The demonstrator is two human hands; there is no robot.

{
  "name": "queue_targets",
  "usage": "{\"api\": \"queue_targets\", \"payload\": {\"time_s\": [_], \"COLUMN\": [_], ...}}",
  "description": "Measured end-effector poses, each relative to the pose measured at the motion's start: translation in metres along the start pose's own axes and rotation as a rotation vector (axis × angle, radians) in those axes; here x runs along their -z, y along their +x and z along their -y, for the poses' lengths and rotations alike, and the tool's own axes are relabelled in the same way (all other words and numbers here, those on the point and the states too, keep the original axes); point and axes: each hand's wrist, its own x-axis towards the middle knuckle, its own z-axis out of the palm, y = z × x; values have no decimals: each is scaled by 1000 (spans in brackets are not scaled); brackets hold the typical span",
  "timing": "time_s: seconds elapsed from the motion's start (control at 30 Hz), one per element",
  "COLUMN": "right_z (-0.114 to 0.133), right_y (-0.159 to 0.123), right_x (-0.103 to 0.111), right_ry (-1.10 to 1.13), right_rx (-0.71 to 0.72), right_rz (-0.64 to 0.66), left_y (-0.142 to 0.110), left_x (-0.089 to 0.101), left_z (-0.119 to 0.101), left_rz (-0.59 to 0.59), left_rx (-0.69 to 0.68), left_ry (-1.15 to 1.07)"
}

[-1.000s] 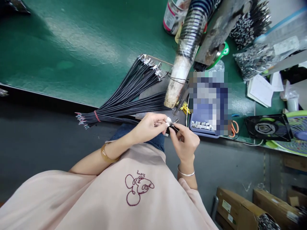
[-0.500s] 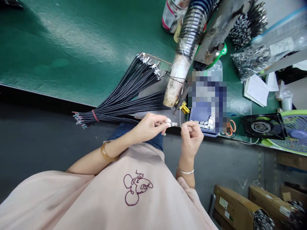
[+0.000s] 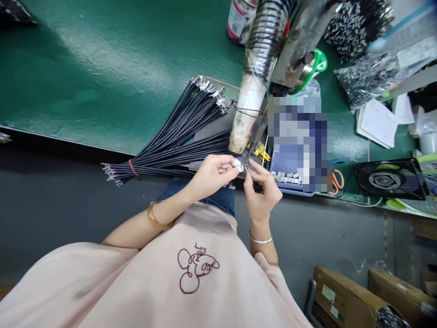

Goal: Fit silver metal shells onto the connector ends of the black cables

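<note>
Connector (image 3: 244, 168), likely light, stiff, best held edgewise: left hand (image 3: 215, 173) pinching it; right hand (image 3: 263, 187) nearly closed, hold unclear.

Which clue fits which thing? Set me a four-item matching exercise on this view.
Things:
1. black cables
2. silver bangle
3. amber bangle
4. cooling fan

Clues:
A. on the right wrist
B. square black frame
C. bound by a red band
D. on the left forearm

Pairs: 1-C; 2-A; 3-D; 4-B
</note>
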Motion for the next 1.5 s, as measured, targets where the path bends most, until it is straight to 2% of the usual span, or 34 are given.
{"api": "queue_targets", "payload": {"time_s": [0.3,0.53,0.7,0.97,1.27,1.33,1.37,1.5], "right_z": [2,3,2,7,4,7,9,26], "right_y": [8,4,4,11,4,2,1,2], "right_x": [1,5,12,10,15,23,28,51], "right_ry": [13,26,-4,44,31,39,28,-81], "right_rx": [36,-7,-23,8,-66,-113,-105,63], "right_rz": [27,66,101,118,126,65,-21,-532], "left_y": [4,3,1,4,1,-2,-5,-15], "left_x": [-1,1,0,-2,-1,-2,-2,0], "left_z": [-7,-9,-6,-10,-4,-5,-5,0], "left_rz": [-66,0,35,-58,22,57,81,231], "left_rx": [19,93,90,50,42,26,8,-125], "left_ry": [-42,-2,13,-69,61,108,156,463]}}
